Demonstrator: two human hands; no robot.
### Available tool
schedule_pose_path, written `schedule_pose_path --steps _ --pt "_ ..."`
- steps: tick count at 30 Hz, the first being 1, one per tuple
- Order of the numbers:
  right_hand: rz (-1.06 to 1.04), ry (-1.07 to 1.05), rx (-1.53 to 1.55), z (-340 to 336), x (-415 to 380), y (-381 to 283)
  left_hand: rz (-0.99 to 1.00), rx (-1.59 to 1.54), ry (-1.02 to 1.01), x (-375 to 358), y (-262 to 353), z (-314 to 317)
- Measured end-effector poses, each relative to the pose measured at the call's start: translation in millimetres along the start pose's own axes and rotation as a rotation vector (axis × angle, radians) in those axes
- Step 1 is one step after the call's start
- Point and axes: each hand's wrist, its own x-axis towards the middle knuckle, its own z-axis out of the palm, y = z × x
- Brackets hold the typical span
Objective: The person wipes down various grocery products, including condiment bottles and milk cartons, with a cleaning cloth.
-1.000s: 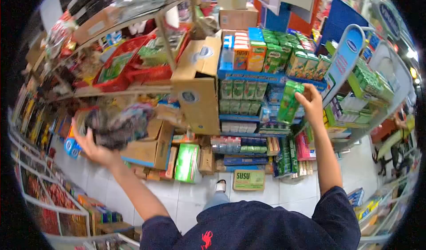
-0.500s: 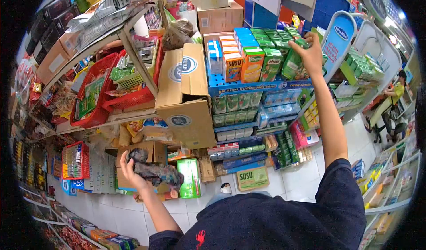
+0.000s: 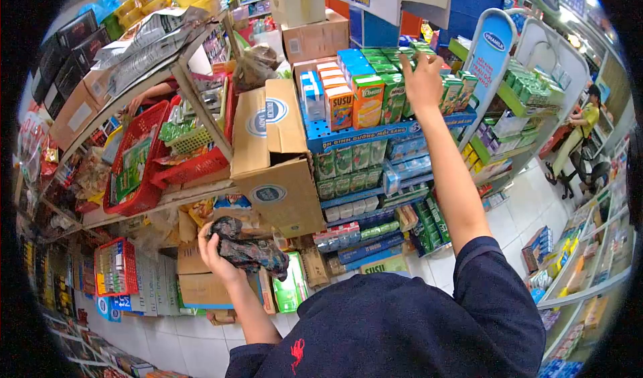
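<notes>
My left hand (image 3: pixel 216 256) grips a bunched dark patterned cloth (image 3: pixel 249 247), held in front of cardboard boxes at lower left. The cloth hangs toward the right, and part of my fingers is behind it. My right hand (image 3: pixel 424 83) reaches over the upper tier of a blue display rack (image 3: pixel 365 137), fingers apart and fingertips at the green drink cartons (image 3: pixel 393 100). Those cartons stand in rows beside an orange carton (image 3: pixel 368 100) and an orange SUSU carton (image 3: pixel 339 108). More green cartons (image 3: pixel 467 88) stand to the right of my wrist.
A tall Dutch Lady cardboard box (image 3: pixel 281 190) stands left of the rack. Red baskets (image 3: pixel 137 170) of packets rest on a shelf further left. A Vinamilk sign (image 3: pixel 491 49) rises at right. Another person (image 3: pixel 581 127) in yellow is at far right, and another arm (image 3: pixel 153 95) shows behind the baskets.
My right hand has moved left and let go of the green carton pack at the rack's right end. My left hand with the cloth has shifted slightly right. The view has turned a little.
</notes>
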Motion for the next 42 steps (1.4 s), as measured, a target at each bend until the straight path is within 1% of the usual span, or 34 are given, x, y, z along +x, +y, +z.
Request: schedule_pose_path --steps 1,3,4,5,6,7,8,9,10,11,13,14,15,17,18,19,20,21,22,24,25,27,28,29,31,33,34,35,36,37,38,39,41,42 --pt "-0.002 -0.016 -0.016 3 -4 3 -0.02 -0.021 -0.053 -2 -4 4" --pt "0.005 -0.093 0.017 1 -14 5 -0.102 -0.003 -0.002 -9 -7 19" --pt "-0.033 -0.112 0.045 0 -18 5 -0.11 -0.004 0.002 -8 -16 23" --pt "-0.012 -0.121 0.042 -3 -27 8 -0.124 0.014 0.01 -9 -20 22" --pt "-0.054 -0.166 0.04 -7 -29 10 -0.151 0.08 0.121 -12 -26 27" --pt "-0.103 -0.206 0.038 -15 -27 9 -0.171 0.039 0.069 -9 -39 21" --pt "-0.093 -0.23 0.039 -32 -25 7 -0.207 -0.016 0.004 -11 -37 26" --pt "-0.145 -0.115 0.098 -41 -20 18 -0.241 -0.078 -0.067 -14 -38 32" --pt "-0.244 -0.059 0.03 -48 -14 31 -0.265 -0.17 -0.218 -12 -40 36" --pt "-0.34 -0.015 -0.033 -51 -9 44 -0.338 -0.141 -0.15 -21 -40 37" --pt "-0.396 -0.158 0.022 -42 -10 69 -0.28 0.05 -0.065 -30 -52 37" --pt "-0.414 -0.24 0.084 -39 -10 79 -0.297 0.019 -0.235 -29 -61 28" --pt "-0.425 -0.19 0.018 -44 -15 80 -0.293 0.096 -0.338 -28 -65 31" --pt "-0.462 -0.192 0.066 -51 -14 89 -0.203 0.158 -0.241 -58 -45 74" --pt "-0.437 -0.234 0.134 -53 -12 91 -0.209 0.16 -0.282 -61 -50 75" --pt "-0.404 -0.28 0.211 -54 -13 93 -0.125 0.243 -0.276 -66 -57 66" --pt "-0.462 -0.217 0.212 -54 -6 95 -0.036 0.302 -0.267 -70 -64 71" --pt "-0.516 -0.171 0.217 -55 -6 97 -0.02 0.353 -0.317 -74 -64 71" --pt "-0.5 -0.178 0.203 -57 -6 98 -0.002 0.422 -0.349 -81 -63 72" --pt "-0.543 -0.36 0.217 -68 6 99 0.019 0.472 -0.385 -92 -66 79" --pt "-0.544 -0.35 0.205 -79 11 98 -0.019 0.483 -0.422 -96 -70 81" --pt "-0.51 -0.153 0.302 -109 15 93 -0.056 0.482 -0.463 -106 -71 96" --pt "-0.477 -0.107 0.401 -123 15 94 -0.062 0.431 -0.446 -115 -65 111" --pt "-0.482 -0.112 0.391 -142 11 92 -0.07 0.381 -0.428 -126 -60 125" --pt "-0.333 -0.186 0.672 -184 -6 89 -0.087 0.401 -0.479 -147 -57 146" --pt "-0.338 -0.34 0.708 -216 -30 101 0.035 0.277 -0.603 -172 -58 165" --pt "-0.341 -0.404 0.74 -229 -48 110 0.029 0.306 -0.721 -187 -57 174" --pt "-0.334 -0.55 0.73 -252 -63 115 0.019 0.335 -0.833 -203 -55 179" --pt "-0.319 -0.636 0.778 -267 -84 124 0.139 0.564 -0.93 -219 -52 184" --pt "-0.323 -0.684 0.785 -280 -104 132 0.187 0.556 -1.074 -239 -53 188" --pt "-0.307 -0.754 0.858 -293 -121 141 0.255 0.61 -1.225 -260 -57 190" --pt "-0.24 -0.826 0.859 -304 -138 149 0.303 0.659 -1.313 -286 -57 191" --pt "-0.248 -0.805 0.85 -320 -166 166 0.355 0.676 -1.443 -321 -69 189" --pt "-0.213 -0.833 0.86 -326 -174 172 0.243 0.666 -1.443 -333 -73 188"
